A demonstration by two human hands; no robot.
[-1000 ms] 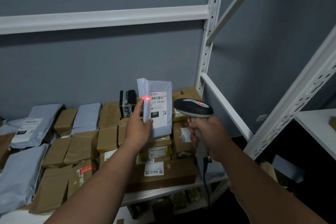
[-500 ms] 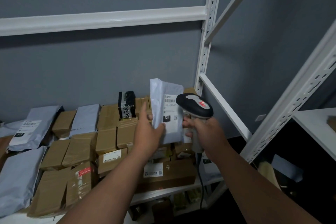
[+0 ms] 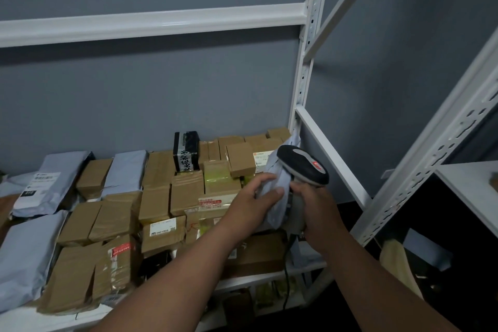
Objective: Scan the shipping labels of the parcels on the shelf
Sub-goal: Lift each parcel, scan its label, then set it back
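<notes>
Two hands meet at the right end of the shelf (image 3: 269, 281). The left hand (image 3: 252, 203) grips a grey mailer bag (image 3: 275, 183), fingers and thumb curled around its crumpled middle, and holds it above the parcels. The right hand (image 3: 318, 213) is wrapped around the handle of a scanner (image 3: 303, 167), whose black and grey head touches the bag. Many brown boxes (image 3: 159, 196) and more grey bags (image 3: 27, 248) lie packed on the shelf to the left.
</notes>
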